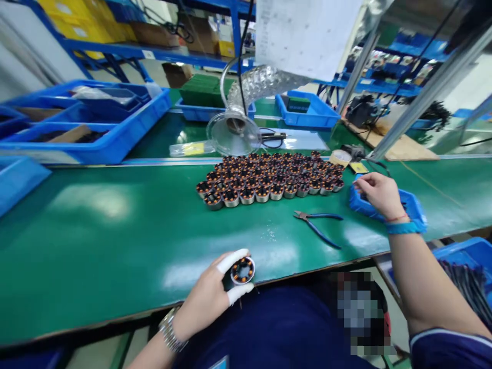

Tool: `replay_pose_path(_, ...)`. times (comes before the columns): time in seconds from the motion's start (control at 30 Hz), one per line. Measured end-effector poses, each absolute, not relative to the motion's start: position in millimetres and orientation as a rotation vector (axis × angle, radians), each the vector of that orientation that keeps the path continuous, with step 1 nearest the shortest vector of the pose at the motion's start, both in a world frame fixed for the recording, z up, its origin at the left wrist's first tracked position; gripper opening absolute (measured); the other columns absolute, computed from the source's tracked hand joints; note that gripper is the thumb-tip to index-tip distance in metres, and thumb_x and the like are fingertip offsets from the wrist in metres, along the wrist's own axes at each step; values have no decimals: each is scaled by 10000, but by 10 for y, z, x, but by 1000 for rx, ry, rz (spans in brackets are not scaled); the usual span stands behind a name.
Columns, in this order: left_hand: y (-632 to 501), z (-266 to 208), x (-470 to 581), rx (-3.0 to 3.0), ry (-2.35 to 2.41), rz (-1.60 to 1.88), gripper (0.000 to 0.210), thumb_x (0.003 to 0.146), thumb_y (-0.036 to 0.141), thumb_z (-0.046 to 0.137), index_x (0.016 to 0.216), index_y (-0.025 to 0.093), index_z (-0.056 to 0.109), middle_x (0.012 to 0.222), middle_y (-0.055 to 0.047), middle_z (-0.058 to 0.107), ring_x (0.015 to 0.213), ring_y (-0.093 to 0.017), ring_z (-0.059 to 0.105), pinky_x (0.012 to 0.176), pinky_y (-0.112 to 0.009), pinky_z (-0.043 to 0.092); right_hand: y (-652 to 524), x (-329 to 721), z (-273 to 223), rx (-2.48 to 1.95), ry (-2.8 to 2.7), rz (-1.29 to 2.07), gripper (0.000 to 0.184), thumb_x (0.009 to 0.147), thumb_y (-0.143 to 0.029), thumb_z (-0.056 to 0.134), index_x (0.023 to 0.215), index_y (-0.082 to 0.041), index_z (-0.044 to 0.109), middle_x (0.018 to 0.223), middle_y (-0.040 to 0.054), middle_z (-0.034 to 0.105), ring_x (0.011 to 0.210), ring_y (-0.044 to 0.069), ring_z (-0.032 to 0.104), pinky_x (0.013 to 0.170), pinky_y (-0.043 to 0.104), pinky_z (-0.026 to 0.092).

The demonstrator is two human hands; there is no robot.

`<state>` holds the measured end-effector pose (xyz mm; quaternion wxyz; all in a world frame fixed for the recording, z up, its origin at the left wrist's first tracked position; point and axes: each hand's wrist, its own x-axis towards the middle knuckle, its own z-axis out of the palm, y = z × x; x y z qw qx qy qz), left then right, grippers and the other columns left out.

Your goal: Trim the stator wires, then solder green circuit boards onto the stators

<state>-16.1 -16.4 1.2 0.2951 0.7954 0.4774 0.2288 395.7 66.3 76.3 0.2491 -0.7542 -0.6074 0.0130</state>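
Left hand (209, 287) has a small metal ring (243, 281) with black and orange parts inside, pinched between thumb and finger, both in white finger covers (232, 260). Grip closed around the ring's sides; ring is at the near edge of the green table (115, 246), its open face visible.

Right hand (378, 192) is over a small blue bin (413, 210), fingertips bunched at its left end. Can't tell if they hold anything. Blue band (403, 227) on that wrist, metal watch (172, 330) on the other.

Pliers (307, 217) lie on the table, handles spread, left of the bin. Behind them, many similar rings (269, 179) stand packed in rows. Clear funnel (234, 136) on a foil hose (265, 84) just behind the rows. Big blue bin (134, 136) far left.
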Motion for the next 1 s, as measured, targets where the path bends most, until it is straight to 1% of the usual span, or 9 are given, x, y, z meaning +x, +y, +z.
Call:
replay_pose_path(0.03,-162,21,-150,2107,1253,600,541,673,382,675,1170,231,521,1139,-76,631,1026,-234,603,895,-362,489,594,3706,733,-1950,-1660,121,268,857,-315,421,873,-112,597,799,82,674,696,148,637,647,269,504)
replay_pose_path(0.1,-157,27,-141,2089,1223,600,563,669,369,685,1188,233,516,1148,-80,621,1040,-236,590,908,-379,475,437,3143,619,-1556,-1588,585,208,796,-331,536,793,-133,599,748,57,673,657,135,629,641,275,510)
replay_pose_path(0.13,-154,26,-141,2082,1207,606,568,667,366,689,1193,239,516,1147,-80,619,1041,-236,587,908,-385,473,359,2858,543,-1447,-1559,803,200,772,-335,571,757,-138,603,694,41,666,616,125,619,613,270,507)
replay_pose_path(0.2,-149,28,-143,2069,1181,609,573,668,363,691,1202,252,514,1138,-80,619,1037,-237,584,907,-393,469,238,2357,381,-1303,-1457,1160,214,742,-351,609,720,-139,594,655,29,659,553,106,594,541,247,488)
replay_pose_path(0.23,-146,31,-144,2066,1168,611,576,668,363,691,1205,256,513,1129,-79,620,1032,-238,584,906,-397,467,202,2162,308,-1255,-1404,1292,224,734,-358,616,701,-138,590,650,27,657,537,97,584,523,239,478)
replay_pose_path(0.3,-142,41,-142,2067,1141,610,585,670,368,689,1216,262,506,1109,-77,624,1021,-239,584,903,-400,464,176,1904,205,-1191,-1321,1426,233,721,-362,632,679,-138,581,637,18,651,516,81,565,514,226,462)
replay_pose_path(0.5,-137,44,-139,2066,1106,634,594,686,363,678,1237,256,485,1080,-70,626,989,-225,588,878,-371,469,193,1784,218,-1145,-1285,1521,213,712,-338,650,689,-135,593,643,14,650,527,72,561,522,213,447)
replay_pose_path(0.6,-140,32,-144,2062,1102,640,588,686,354,681,1233,260,487,1093,-72,622,1001,-227,584,887,-383,463,177,1786,243,-1129,-1270,1544,197,718,-318,649,685,-133,588,643,12,648,531,68,563,532,210,451)
replay_pose_path(1.0,-127,31,-142,2084,1080,641,579,695,358,678,1230,254,484,1094,-71,617,1002,-226,576,879,-381,465,194,1781,268,-1165,-1383,1528,149,747,-273,606,699,-134,580,639,9,629,544,76,558,545,215,447)
